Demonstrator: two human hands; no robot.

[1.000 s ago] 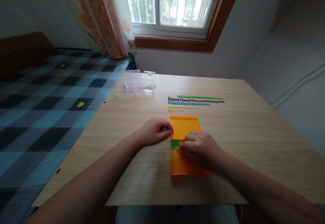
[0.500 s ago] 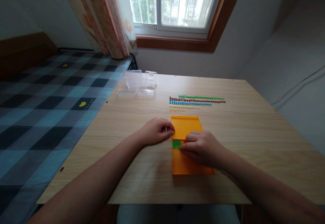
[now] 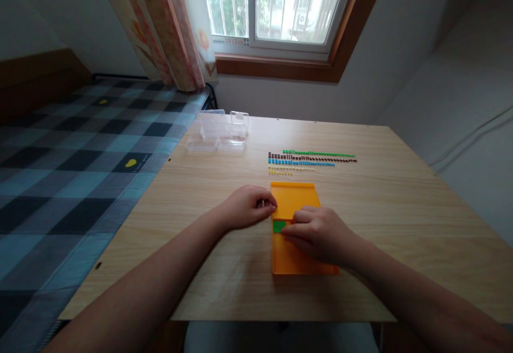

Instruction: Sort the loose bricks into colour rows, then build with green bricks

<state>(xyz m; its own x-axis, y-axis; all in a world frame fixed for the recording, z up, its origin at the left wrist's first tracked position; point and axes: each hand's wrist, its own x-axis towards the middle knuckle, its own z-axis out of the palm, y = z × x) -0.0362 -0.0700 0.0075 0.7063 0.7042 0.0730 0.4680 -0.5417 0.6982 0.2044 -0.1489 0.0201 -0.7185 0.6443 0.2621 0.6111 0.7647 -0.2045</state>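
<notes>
An orange tray [image 3: 298,261] lies on the table, with a raised orange panel [image 3: 295,199] across its far half. A green patch of small pieces [image 3: 279,227] shows inside, just below the panel's near edge. My right hand [image 3: 316,231] rests over the tray's right side, its index finger and thumb closed at the right end of the green patch; the small green piece at the fingertips is now mostly covered. My left hand [image 3: 256,206] is curled, thumb and fingers pinched at the left edge of the panel.
Beyond the tray, small blocks stand in rows: green [image 3: 318,154], dark brown [image 3: 312,158], blue [image 3: 300,163], cream and yellow [image 3: 279,172]. Clear plastic boxes [image 3: 218,131] with raised lids sit at the table's far left. A checked bed [image 3: 100,144] adjoins the left side.
The right fingertips have closed down on the green patch, covering the small green piece that showed beside them. My left hand keeps its place at the panel's edge.
</notes>
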